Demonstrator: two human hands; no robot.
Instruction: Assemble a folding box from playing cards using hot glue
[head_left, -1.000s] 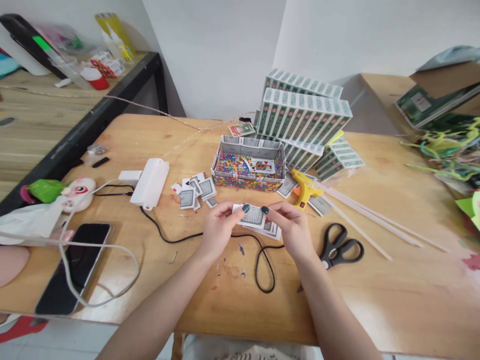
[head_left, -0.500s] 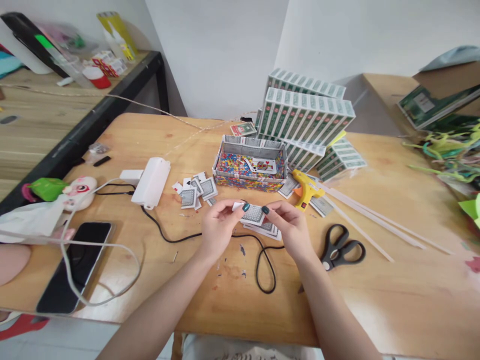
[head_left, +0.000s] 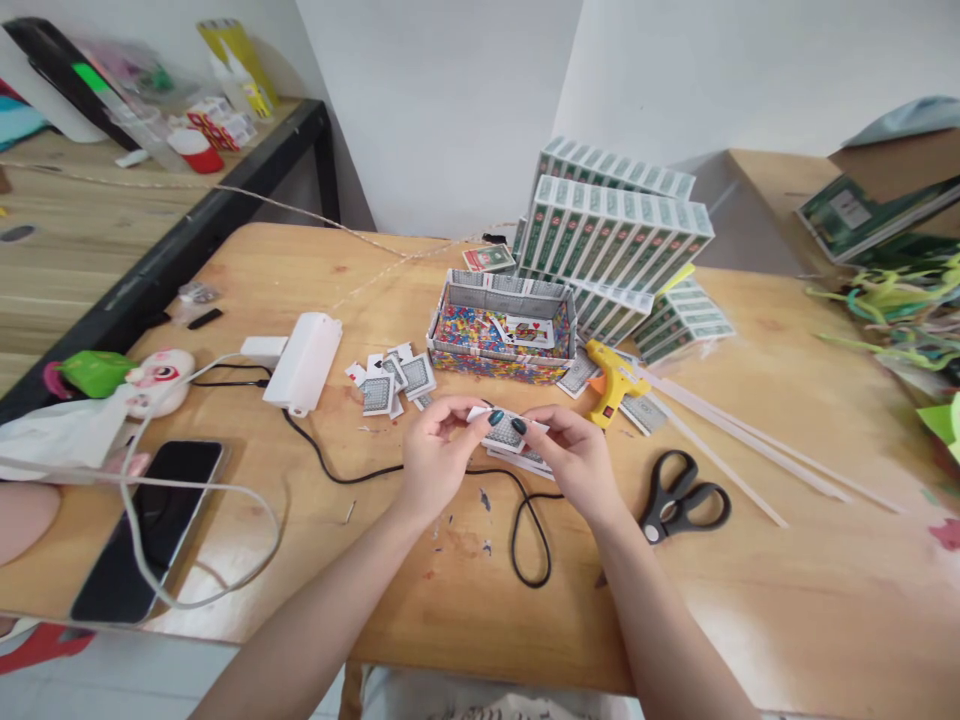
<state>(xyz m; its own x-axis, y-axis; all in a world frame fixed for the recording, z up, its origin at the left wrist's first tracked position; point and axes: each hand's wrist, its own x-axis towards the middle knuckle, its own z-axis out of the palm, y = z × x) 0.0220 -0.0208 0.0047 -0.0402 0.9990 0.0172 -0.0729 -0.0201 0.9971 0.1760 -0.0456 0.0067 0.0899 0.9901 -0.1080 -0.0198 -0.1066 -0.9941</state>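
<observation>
Near the box (head_left: 499,364), the left hand (head_left: 435,455) and right hand (head_left: 581,462) are together pinching a card (head_left: 504,434) over loose cards (head_left: 529,463).

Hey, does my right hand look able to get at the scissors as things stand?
Probably yes: the scissors lie just beside your right forearm, handles uncovered, though the forearm hides part of the blades. Your right hand would likely need to let go of the card first.

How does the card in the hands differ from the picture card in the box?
The held card shows its patterned back; the picture card, its face. Left hand and right hand grip the held card; the picture card lies in the box. Both are playing cards.
</observation>
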